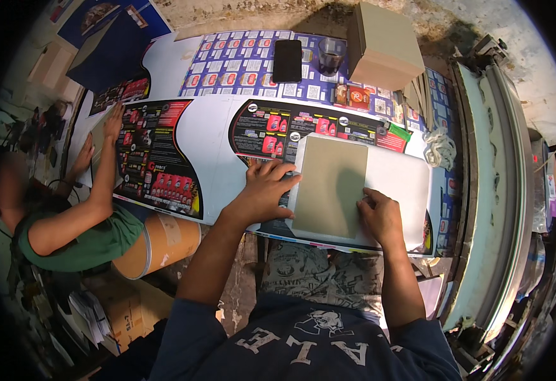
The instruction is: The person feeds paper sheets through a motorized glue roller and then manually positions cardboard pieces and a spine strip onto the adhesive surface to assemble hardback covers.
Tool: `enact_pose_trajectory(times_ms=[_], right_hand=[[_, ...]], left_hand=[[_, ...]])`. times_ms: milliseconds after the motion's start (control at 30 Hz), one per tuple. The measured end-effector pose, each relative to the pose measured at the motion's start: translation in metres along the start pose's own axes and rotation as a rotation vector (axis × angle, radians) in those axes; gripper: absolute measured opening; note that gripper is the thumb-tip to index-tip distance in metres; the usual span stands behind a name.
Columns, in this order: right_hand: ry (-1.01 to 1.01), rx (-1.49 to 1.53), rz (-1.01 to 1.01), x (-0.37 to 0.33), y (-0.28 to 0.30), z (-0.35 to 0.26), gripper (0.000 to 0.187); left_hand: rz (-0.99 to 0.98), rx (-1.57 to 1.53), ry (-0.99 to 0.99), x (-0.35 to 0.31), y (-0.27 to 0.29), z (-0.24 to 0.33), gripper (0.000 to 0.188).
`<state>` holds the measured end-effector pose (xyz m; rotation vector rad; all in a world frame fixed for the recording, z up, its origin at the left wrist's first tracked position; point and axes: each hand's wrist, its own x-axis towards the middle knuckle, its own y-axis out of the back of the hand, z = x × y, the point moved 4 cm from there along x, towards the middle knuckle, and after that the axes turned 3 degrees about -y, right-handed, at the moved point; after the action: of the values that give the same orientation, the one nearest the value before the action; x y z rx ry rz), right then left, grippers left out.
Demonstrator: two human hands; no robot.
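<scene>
A flat grey-brown cardboard rectangle (330, 181) lies on a larger white sheet (400, 190) with rounded corners, near the table's front edge. My left hand (262, 190) rests at the left side of the two with its fingers spread, fingertips and thumb at the white sheet's left edge. At the cardboard's lower right edge, my right hand (380, 219) has its fingers curled in, with the fingertips pressed against that edge. Beneath lie printed black and red sheets (252, 127).
A phone (287, 61), a glass of dark drink (330, 57) and a stack of brown board (386, 47) stand at the back. White cloth (440, 150) lies at the right. On the left, a co-worker in a green shirt (84, 235) has both hands on the table.
</scene>
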<state>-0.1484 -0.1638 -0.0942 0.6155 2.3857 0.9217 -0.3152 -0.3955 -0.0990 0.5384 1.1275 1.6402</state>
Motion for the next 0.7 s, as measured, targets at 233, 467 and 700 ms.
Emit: enact_pose_trajectory(times_ms=[233, 467, 700], right_hand=[[0.024, -0.016, -0.003, -0.0010, 0.0012, -0.0035, 0.038], [0.037, -0.062, 0.057, 0.0026, -0.0035, -0.0016, 0.036], [-0.041, -0.032, 0.062, 0.0027, -0.0022, -0.0031, 0.032]], left_hand=[[-0.025, 0.061, 0.011, 0.0022, 0.0019, 0.0043, 0.087], [-0.051, 0.085, 0.030, 0.0036, 0.0004, 0.0031, 0.089], [-0.046, 0.077, 0.027, 0.0030, 0.0013, 0.0027, 0.088]])
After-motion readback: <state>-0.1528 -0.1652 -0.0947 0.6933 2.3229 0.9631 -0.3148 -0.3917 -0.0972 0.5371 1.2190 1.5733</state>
